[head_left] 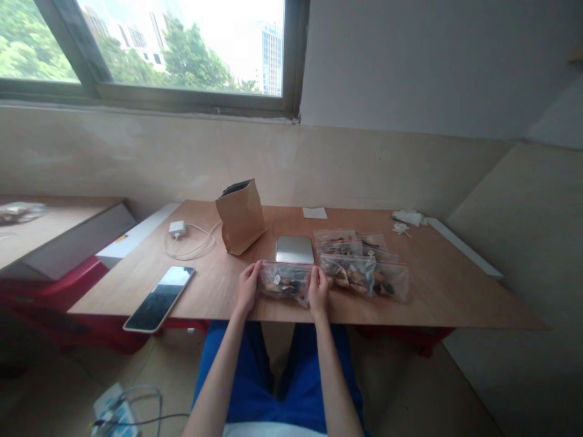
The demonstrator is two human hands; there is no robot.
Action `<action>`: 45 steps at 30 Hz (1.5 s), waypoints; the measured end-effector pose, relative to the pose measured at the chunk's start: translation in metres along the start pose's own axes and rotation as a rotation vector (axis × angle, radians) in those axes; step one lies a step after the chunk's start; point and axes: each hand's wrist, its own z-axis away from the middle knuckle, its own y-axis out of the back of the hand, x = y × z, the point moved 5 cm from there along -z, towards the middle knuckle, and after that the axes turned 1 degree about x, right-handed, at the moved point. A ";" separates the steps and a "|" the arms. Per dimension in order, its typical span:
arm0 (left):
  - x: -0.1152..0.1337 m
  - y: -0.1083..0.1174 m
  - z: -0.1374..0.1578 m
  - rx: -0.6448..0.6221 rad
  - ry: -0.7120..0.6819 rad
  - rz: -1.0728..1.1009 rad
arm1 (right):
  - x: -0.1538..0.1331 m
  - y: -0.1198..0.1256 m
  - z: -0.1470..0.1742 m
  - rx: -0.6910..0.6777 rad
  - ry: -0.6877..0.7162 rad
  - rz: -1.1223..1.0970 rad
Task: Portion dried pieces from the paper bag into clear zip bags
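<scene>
A clear zip-lock bag [285, 283] with brown and dark dried pieces and a small white packet inside is held between my two hands near the table's front edge. My left hand [248, 287] grips its left upper corner, fingers closed on it. At the opposite upper corner, my right hand [318, 288] is closed on the bag too. Just behind the bag lies a flat silver scale [294, 249], partly covered by it. Several similar filled zip-lock bags [348, 273] lie in overlapping rows to the right of my right hand.
An open brown paper bag [241, 218] stands at the back left. Left of it are a white charger [177, 229] with its cable and a phone [160, 298] overhanging the front edge. White paper [314, 213] and crumpled tissue [407, 218] lie at the back. A power strip [116, 413] is on the floor.
</scene>
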 end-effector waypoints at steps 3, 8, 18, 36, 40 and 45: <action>0.000 0.000 0.000 0.002 0.004 -0.011 | -0.002 0.001 0.000 -0.003 -0.013 -0.018; -0.001 0.000 0.000 0.008 0.015 -0.009 | 0.001 0.001 -0.001 -0.002 -0.019 -0.025; 0.006 -0.004 0.004 -0.016 -0.054 -0.080 | -0.003 0.001 -0.002 0.004 0.047 0.000; 0.001 0.000 0.008 0.032 -0.114 -0.114 | -0.012 0.010 0.002 -0.071 0.093 0.037; 0.003 -0.002 0.012 -0.017 -0.099 -0.022 | -0.017 0.011 0.001 -0.091 0.116 0.035; 0.004 -0.001 0.014 -0.004 -0.102 -0.001 | -0.016 0.008 0.000 -0.071 0.102 0.015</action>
